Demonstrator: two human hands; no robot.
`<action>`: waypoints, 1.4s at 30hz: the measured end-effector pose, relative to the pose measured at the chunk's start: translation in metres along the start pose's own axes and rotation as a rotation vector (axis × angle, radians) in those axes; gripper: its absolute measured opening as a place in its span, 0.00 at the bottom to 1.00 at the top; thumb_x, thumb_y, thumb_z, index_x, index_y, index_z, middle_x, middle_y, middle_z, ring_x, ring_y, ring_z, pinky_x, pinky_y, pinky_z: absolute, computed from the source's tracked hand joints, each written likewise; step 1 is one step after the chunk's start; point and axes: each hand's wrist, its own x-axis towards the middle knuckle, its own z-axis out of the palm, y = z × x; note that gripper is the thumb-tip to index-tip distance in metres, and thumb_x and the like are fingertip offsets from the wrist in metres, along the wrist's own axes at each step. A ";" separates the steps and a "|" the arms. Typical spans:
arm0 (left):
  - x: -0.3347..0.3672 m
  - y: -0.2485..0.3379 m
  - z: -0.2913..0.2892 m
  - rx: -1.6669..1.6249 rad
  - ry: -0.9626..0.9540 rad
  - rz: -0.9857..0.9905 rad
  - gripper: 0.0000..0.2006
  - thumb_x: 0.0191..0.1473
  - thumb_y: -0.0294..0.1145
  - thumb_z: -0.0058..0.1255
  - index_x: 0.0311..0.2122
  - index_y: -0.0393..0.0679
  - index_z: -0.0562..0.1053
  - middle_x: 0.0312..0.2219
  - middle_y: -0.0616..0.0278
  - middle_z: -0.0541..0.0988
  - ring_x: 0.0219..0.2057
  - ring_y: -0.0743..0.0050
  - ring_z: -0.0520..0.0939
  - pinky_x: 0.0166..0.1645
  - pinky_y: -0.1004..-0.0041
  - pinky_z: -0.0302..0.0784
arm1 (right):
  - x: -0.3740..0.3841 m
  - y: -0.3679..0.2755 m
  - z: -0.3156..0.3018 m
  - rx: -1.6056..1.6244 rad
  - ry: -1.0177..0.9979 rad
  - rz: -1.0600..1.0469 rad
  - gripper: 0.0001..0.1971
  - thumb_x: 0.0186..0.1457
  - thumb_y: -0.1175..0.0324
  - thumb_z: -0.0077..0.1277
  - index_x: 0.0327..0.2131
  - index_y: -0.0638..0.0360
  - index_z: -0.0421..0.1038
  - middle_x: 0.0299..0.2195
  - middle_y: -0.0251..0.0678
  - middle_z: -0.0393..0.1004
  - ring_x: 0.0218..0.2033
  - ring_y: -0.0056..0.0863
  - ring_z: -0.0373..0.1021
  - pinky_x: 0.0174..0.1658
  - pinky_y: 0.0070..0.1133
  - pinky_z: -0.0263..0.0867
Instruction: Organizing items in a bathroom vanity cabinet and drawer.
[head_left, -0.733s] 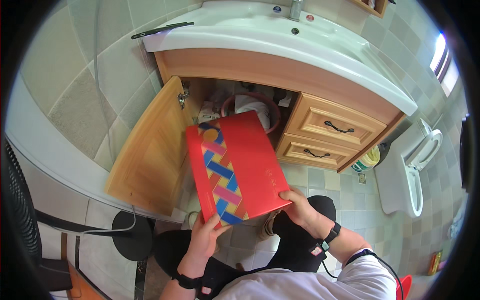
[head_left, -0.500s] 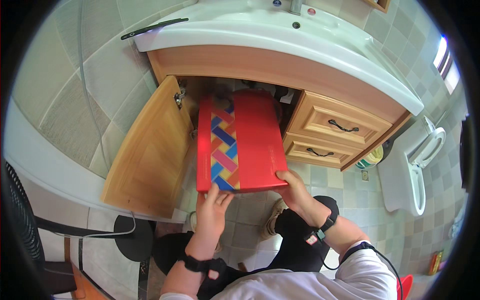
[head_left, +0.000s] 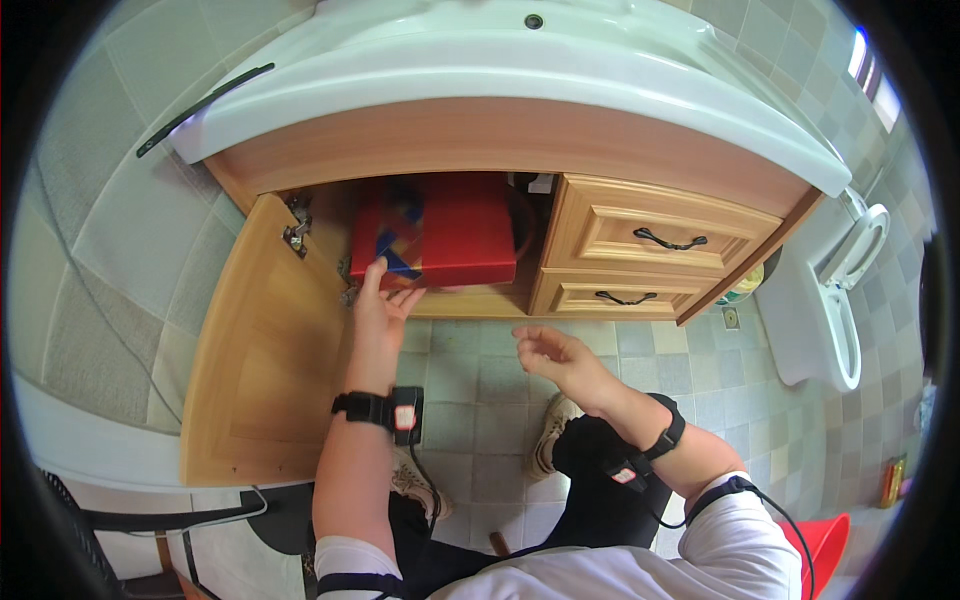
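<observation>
A flat red box (head_left: 468, 232) with a coloured woven-pattern band lies mostly inside the open cabinet (head_left: 480, 298) under the washbasin. Its front end faces me, close to the cabinet's front edge, and its back is in shadow. My left hand (head_left: 385, 305) grips the front left corner, thumb on top and fingers lower at the front. Apart from the box, my right hand (head_left: 562, 362) hovers over the floor before the cabinet, fingers loosely bent, with nothing seen in them.
The wooden cabinet door (head_left: 270, 350) stands swung open beside my left arm. Two drawers with black handles (head_left: 670, 239) are closed on the right. A dark flat device (head_left: 205, 108) rests on the white washbasin's (head_left: 480, 75) left rim. A toilet (head_left: 820, 310) stands far right.
The red box has moved away from me, deeper into the cabinet. My right hand has let go of its front right corner; my left hand has followed the box forward.
</observation>
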 end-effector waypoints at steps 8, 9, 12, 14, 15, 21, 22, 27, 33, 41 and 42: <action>0.067 -0.038 -0.023 0.072 0.077 -0.089 0.31 0.47 0.41 0.63 0.51 0.36 0.64 0.48 0.47 0.67 0.53 0.47 0.68 0.57 0.54 0.72 | -0.019 0.001 -0.020 -0.092 -0.130 0.014 0.18 0.57 0.69 0.55 0.49 0.65 0.68 0.33 0.26 0.72 0.34 0.15 0.66 0.41 0.16 0.65; 0.068 -0.041 -0.019 0.059 0.068 -0.084 0.31 0.46 0.41 0.64 0.51 0.36 0.65 0.46 0.49 0.68 0.51 0.48 0.71 0.54 0.55 0.74 | -0.020 0.000 -0.023 -0.136 -0.141 0.015 0.17 0.57 0.70 0.55 0.49 0.64 0.68 0.32 0.26 0.72 0.33 0.15 0.66 0.40 0.15 0.66; 0.066 -0.044 -0.009 0.052 0.065 -0.041 0.31 0.46 0.41 0.64 0.51 0.35 0.64 0.47 0.48 0.68 0.50 0.48 0.72 0.53 0.57 0.76 | -0.019 0.003 -0.026 -0.221 -0.133 0.040 0.16 0.57 0.69 0.55 0.48 0.63 0.69 0.31 0.27 0.72 0.32 0.15 0.67 0.39 0.15 0.66; 0.082 -0.034 -0.016 0.087 0.067 -0.056 0.32 0.46 0.41 0.64 0.51 0.35 0.64 0.47 0.48 0.67 0.50 0.48 0.72 0.53 0.58 0.77 | -0.019 -0.002 -0.020 -0.255 -0.161 0.021 0.16 0.57 0.69 0.56 0.48 0.62 0.69 0.30 0.27 0.72 0.32 0.15 0.67 0.38 0.15 0.66; 0.088 -0.031 -0.018 0.121 0.063 -0.073 0.32 0.46 0.42 0.64 0.51 0.35 0.64 0.47 0.48 0.67 0.50 0.48 0.72 0.52 0.59 0.78 | -0.018 -0.003 -0.016 -0.290 -0.182 0.002 0.16 0.57 0.68 0.56 0.47 0.62 0.69 0.30 0.28 0.72 0.31 0.15 0.67 0.37 0.16 0.67; 0.092 -0.029 -0.019 0.198 0.180 -0.158 0.39 0.45 0.44 0.66 0.55 0.32 0.60 0.50 0.42 0.67 0.48 0.46 0.75 0.50 0.57 0.77 | -0.008 -0.001 -0.010 -0.512 -0.201 -0.119 0.18 0.53 0.67 0.57 0.46 0.61 0.69 0.30 0.39 0.73 0.28 0.30 0.71 0.35 0.24 0.69; 0.089 -0.026 -0.019 0.195 0.178 -0.159 0.39 0.45 0.44 0.66 0.55 0.32 0.60 0.50 0.42 0.67 0.48 0.46 0.75 0.50 0.57 0.77 | -0.007 -0.003 -0.010 -0.516 -0.201 -0.118 0.18 0.53 0.67 0.57 0.46 0.61 0.69 0.30 0.39 0.73 0.28 0.30 0.71 0.35 0.24 0.69; 0.076 0.004 -0.027 0.947 0.331 0.307 0.40 0.45 0.47 0.65 0.55 0.28 0.62 0.51 0.36 0.68 0.50 0.43 0.74 0.52 0.55 0.73 | -0.004 -0.023 -0.004 -0.649 -0.163 -0.300 0.18 0.52 0.67 0.56 0.46 0.62 0.69 0.31 0.44 0.73 0.32 0.40 0.73 0.37 0.30 0.70; 0.063 -0.010 0.075 1.702 -0.186 0.976 0.34 0.51 0.48 0.54 0.61 0.43 0.62 0.60 0.41 0.60 0.61 0.41 0.59 0.64 0.52 0.54 | -0.013 -0.029 -0.008 -0.682 -0.184 -0.257 0.19 0.51 0.67 0.57 0.46 0.63 0.69 0.35 0.45 0.74 0.34 0.42 0.73 0.39 0.30 0.70; 0.098 -0.052 0.108 2.196 -0.425 0.338 0.36 0.56 0.63 0.38 0.66 0.62 0.54 0.68 0.59 0.42 0.69 0.52 0.40 0.65 0.35 0.37 | -0.016 -0.038 -0.022 -0.789 -0.288 -0.312 0.18 0.51 0.68 0.57 0.45 0.62 0.69 0.37 0.44 0.74 0.39 0.44 0.72 0.42 0.31 0.71; 0.097 -0.052 0.109 2.194 -0.428 0.322 0.36 0.56 0.63 0.38 0.66 0.62 0.54 0.68 0.59 0.42 0.69 0.52 0.40 0.65 0.35 0.37 | -0.018 -0.039 -0.029 -0.776 -0.266 -0.265 0.18 0.51 0.68 0.57 0.45 0.62 0.69 0.37 0.44 0.74 0.38 0.44 0.73 0.42 0.31 0.71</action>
